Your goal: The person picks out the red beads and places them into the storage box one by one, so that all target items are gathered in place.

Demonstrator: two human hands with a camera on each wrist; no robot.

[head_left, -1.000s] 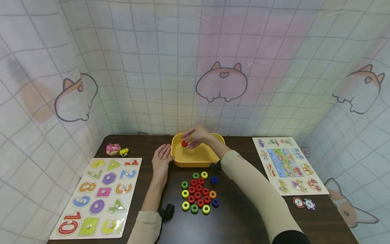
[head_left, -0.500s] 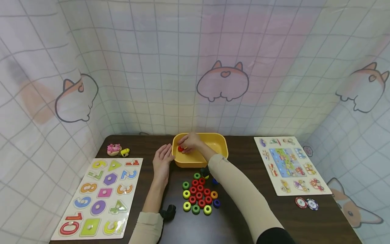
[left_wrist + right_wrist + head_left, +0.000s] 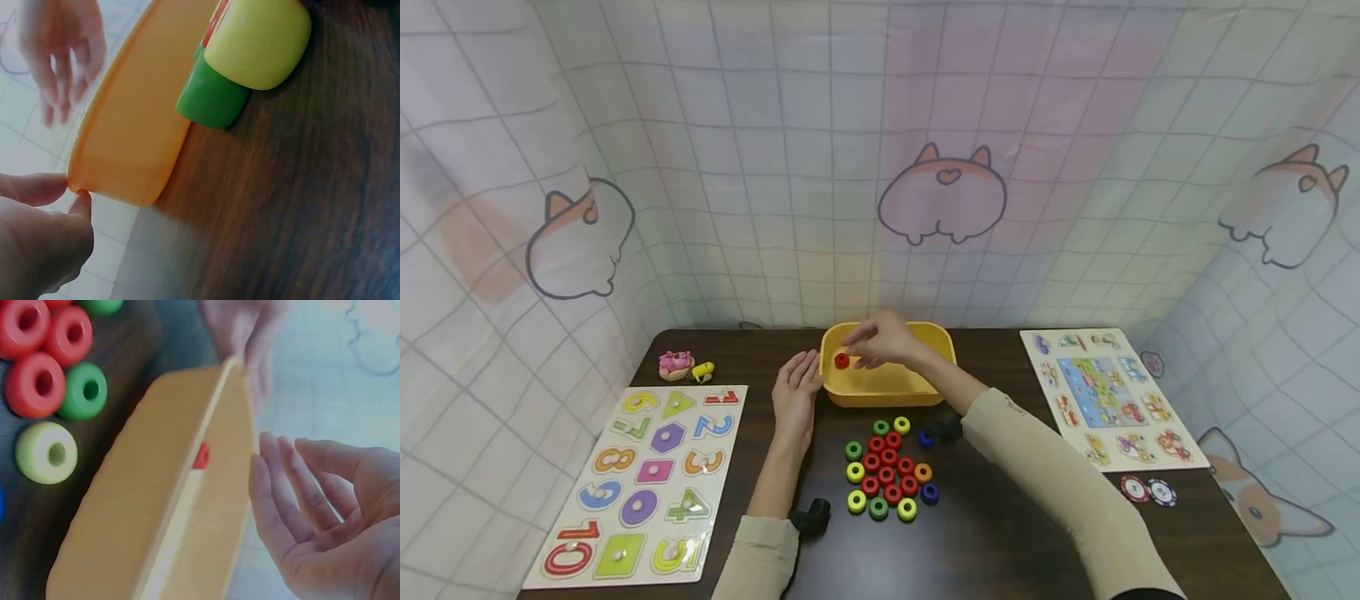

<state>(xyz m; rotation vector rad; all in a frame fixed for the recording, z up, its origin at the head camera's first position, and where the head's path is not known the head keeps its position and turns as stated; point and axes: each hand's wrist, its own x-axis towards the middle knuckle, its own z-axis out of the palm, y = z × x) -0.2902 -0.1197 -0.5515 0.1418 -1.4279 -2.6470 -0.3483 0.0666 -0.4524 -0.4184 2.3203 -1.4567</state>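
Observation:
A yellow tray (image 3: 880, 400) stands at the back middle of the table. My left hand (image 3: 795, 392) is at its left end, thumb and a finger pinching the rim, as the left wrist view shows. My right hand (image 3: 886, 340) hovers over the tray with loosely extended fingers and nothing in them. A red ring-shaped bead (image 3: 842, 361) lies on the tray's floor at the left, just beside the right fingertips. In front of the tray is a cluster of several more ring beads (image 3: 887, 475), in red, green, yellow, blue and orange.
On the left lies a number puzzle board (image 3: 640, 487), with pink and yellow small toys (image 3: 676, 365) behind it. A picture puzzle board (image 3: 1108, 400) lies on the right, two poker chips (image 3: 1135, 489) in front of it. A patterned curtain (image 3: 760, 208) rises behind the table.
My right hand lowered the red bead into the left part of the tray, let go and lifted away toward the right. The left hand stayed at the rim.

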